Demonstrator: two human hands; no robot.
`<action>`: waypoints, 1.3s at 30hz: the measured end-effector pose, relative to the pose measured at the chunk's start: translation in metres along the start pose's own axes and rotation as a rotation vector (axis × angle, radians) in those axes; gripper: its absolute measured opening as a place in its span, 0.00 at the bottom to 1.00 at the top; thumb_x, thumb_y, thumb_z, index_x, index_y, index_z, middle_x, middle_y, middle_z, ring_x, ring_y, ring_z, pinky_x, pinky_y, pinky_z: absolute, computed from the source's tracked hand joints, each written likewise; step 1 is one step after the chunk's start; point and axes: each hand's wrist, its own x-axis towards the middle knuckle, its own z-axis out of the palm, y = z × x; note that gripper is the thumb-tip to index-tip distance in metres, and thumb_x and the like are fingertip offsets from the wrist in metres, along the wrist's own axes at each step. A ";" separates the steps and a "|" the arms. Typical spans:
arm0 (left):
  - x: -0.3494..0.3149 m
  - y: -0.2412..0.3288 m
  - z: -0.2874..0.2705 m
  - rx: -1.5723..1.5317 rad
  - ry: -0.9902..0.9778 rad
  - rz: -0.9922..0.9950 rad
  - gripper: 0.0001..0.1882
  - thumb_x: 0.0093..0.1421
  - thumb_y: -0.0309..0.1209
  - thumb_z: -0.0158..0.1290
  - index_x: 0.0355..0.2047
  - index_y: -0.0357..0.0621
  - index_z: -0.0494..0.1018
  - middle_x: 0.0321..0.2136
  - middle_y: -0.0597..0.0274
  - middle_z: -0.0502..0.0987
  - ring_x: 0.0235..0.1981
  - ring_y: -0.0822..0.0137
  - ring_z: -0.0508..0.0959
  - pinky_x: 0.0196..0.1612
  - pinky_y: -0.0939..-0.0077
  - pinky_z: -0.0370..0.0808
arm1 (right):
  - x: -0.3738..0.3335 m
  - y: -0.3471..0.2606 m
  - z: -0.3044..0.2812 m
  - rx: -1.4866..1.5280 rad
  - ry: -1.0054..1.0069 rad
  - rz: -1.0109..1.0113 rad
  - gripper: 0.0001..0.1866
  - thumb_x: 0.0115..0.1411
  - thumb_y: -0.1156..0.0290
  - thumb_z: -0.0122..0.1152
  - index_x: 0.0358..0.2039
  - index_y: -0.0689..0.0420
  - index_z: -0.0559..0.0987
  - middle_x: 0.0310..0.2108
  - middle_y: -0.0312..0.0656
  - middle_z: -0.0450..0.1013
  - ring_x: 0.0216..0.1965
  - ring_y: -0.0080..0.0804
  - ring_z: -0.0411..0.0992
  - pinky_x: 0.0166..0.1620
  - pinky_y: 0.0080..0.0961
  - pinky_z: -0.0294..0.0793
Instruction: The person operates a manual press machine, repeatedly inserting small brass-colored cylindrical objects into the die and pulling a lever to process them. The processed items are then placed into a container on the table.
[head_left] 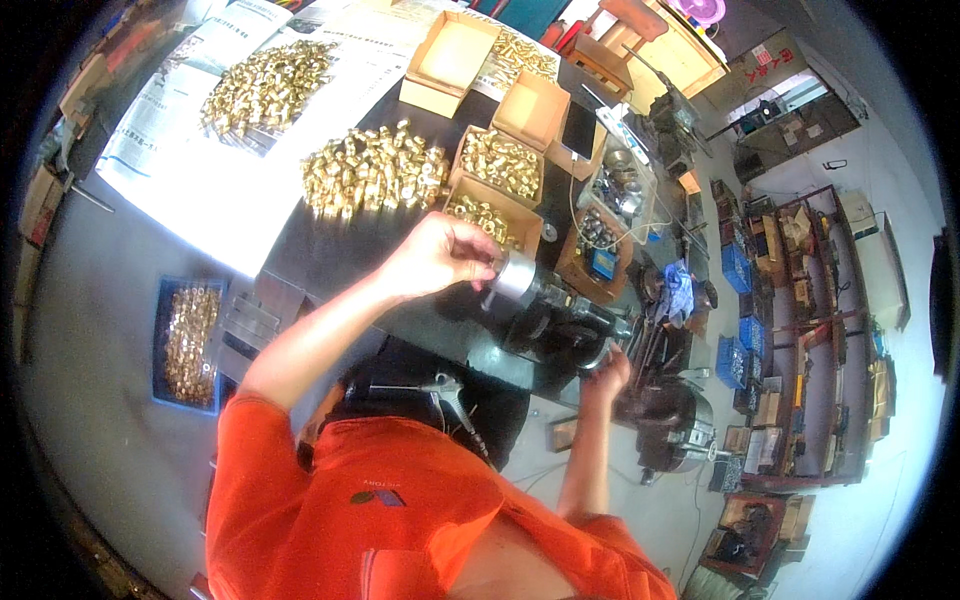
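Observation:
My left hand [442, 260] is at the silver cylindrical chuck [517, 275] of a small dark bench machine [555, 322]. Its thumb and fingers are pinched together at the chuck's face, and whatever lies between them is too small to make out. At the machine's other end my right hand [608, 376] is closed around a curved metal handle [595, 358]. Just beyond my left hand, a cardboard box [524, 228] holds brass fittings [480, 213]. A second box behind it contains more fittings [500, 163], and a loose heap of brass fittings [375, 172] lies to its left.
Newspaper [225, 215] covers the bench's left part, under another brass heap [270, 88]. Empty cartons [450, 62] and a phone [578, 130] stand behind. A blue crate [188, 345] of fittings sits lower left. An air gun [447, 395] lies before me; shelves [815, 340] line the right.

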 end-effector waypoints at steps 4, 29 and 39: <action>0.000 0.005 0.002 0.053 0.002 -0.051 0.06 0.52 0.20 0.53 0.31 0.32 0.72 0.22 0.60 0.74 0.20 0.73 0.74 0.25 0.83 0.72 | 0.042 0.012 0.023 -0.063 0.053 -0.137 0.09 0.53 0.69 0.49 0.27 0.61 0.75 0.16 0.28 0.63 0.15 0.17 0.57 0.16 0.12 0.52; 0.009 0.002 -0.001 -0.066 0.049 -0.092 0.11 0.53 0.30 0.54 0.28 0.32 0.72 0.20 0.58 0.74 0.20 0.71 0.74 0.20 0.81 0.72 | 0.099 0.009 0.006 -0.520 -0.214 -0.886 0.10 0.54 0.70 0.48 0.29 0.63 0.75 0.16 0.31 0.65 0.17 0.18 0.63 0.16 0.15 0.61; 0.039 -0.029 -0.041 0.459 0.191 -0.060 0.14 0.53 0.28 0.53 0.38 0.32 0.69 0.28 0.58 0.74 0.18 0.75 0.73 0.21 0.82 0.72 | -0.041 -0.074 0.046 0.097 -0.343 -0.586 0.11 0.57 0.69 0.45 0.29 0.64 0.71 0.13 0.30 0.55 0.13 0.14 0.50 0.14 0.12 0.46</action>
